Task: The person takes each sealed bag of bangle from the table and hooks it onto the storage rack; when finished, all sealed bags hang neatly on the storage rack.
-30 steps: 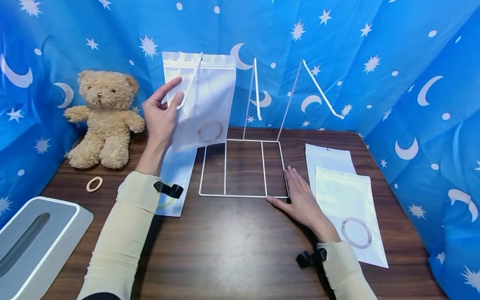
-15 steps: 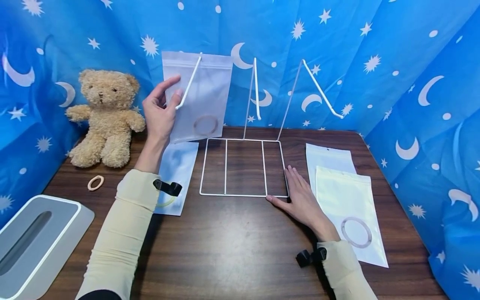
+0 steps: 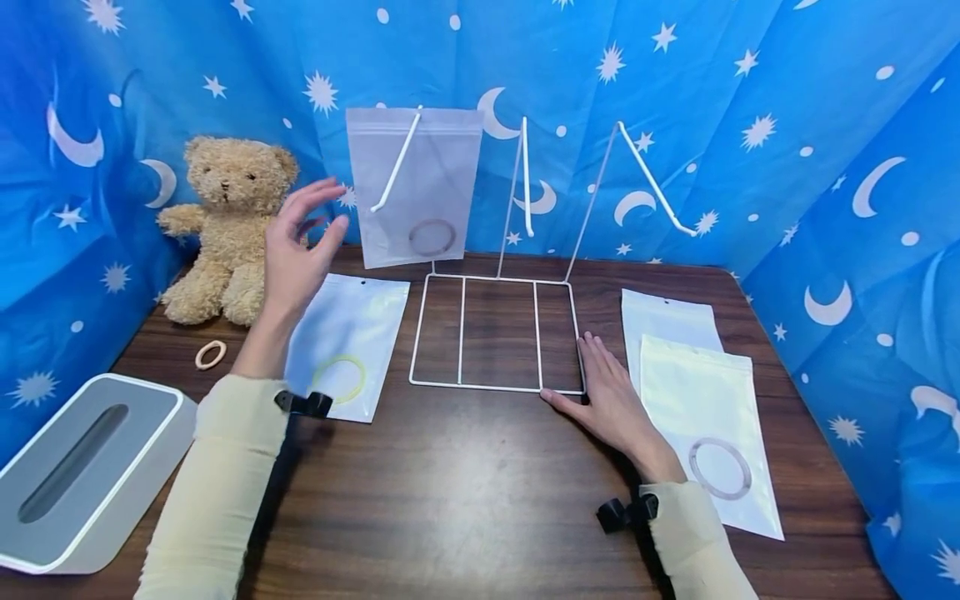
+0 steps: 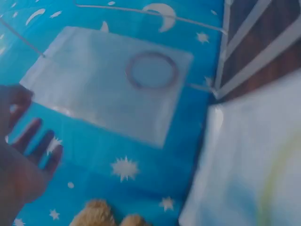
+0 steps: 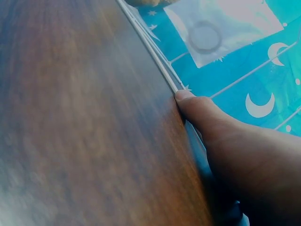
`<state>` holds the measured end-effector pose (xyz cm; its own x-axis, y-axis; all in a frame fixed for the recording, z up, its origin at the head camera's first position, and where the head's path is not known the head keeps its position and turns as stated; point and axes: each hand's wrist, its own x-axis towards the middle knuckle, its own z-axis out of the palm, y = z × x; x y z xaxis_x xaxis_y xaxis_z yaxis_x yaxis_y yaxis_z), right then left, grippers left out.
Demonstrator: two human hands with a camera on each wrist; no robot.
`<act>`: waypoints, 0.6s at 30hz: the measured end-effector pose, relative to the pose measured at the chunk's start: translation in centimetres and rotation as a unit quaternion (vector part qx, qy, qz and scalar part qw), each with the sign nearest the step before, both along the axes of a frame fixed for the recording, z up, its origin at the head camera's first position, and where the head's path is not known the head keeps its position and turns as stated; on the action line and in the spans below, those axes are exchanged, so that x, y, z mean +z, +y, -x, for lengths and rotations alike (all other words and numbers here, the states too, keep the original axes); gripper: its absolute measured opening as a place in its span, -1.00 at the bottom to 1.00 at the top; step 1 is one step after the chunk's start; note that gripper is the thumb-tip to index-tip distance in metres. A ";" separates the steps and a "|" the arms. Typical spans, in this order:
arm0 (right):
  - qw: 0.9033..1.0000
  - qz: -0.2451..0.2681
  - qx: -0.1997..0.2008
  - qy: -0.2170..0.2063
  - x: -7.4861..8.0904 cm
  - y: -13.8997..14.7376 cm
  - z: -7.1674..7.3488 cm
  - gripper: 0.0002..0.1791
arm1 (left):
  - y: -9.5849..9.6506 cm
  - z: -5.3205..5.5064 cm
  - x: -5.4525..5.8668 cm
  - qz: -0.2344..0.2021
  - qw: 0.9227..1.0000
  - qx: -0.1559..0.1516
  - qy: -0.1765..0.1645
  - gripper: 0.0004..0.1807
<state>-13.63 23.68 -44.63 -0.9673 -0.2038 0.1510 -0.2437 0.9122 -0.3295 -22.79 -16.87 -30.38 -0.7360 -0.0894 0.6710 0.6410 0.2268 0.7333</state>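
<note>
A white zip bag with a pinkish bangle (image 3: 432,237) showing through it hangs from the left arm of a white wire display rack (image 3: 498,387). My left hand (image 3: 300,254) is just left of this hanging bag (image 3: 450,183), thumb and fingers spread and holding nothing. In the left wrist view a gap shows between most of the fingers and the bag (image 4: 94,80). My right hand (image 3: 613,404) rests at the rack's front right corner, fingers along the side wire. Its thumb (image 5: 202,106) presses on the front wire in the right wrist view.
A bag with a yellow bangle (image 3: 348,317) lies left of the rack. Two overlapping bags lie at the right, the front one (image 3: 697,400) with a mauve bangle. A teddy bear (image 3: 232,225), a small wooden ring (image 3: 211,355) and a tissue box (image 3: 142,467) stand or lie at left.
My left hand has let go of the hanging bag and moved left, away from it. The bag now hangs on the rack arm by itself. My right hand stays in place.
</note>
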 end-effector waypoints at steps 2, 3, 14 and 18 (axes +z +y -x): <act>1.000 0.001 0.001 0.001 0.0 0.0 0.0 0.25 | -1.1 -0.8 -1.5 0.050 0.997 0.035 -0.041 -0.66; 1.000 0.001 0.002 0.002 0.0 0.0 0.0 0.25 | -1.6 -1.2 -2.3 0.084 0.993 0.055 -0.069 -0.67; 1.000 0.002 0.006 0.014 -0.1 0.1 0.2 0.22 | -3.9 -4.8 -6.3 0.416 0.814 0.110 -0.391 -0.22; 1.000 0.001 0.006 0.013 -0.2 0.0 0.2 0.22 | -4.1 -4.8 -7.3 0.439 0.796 0.122 -0.398 -0.17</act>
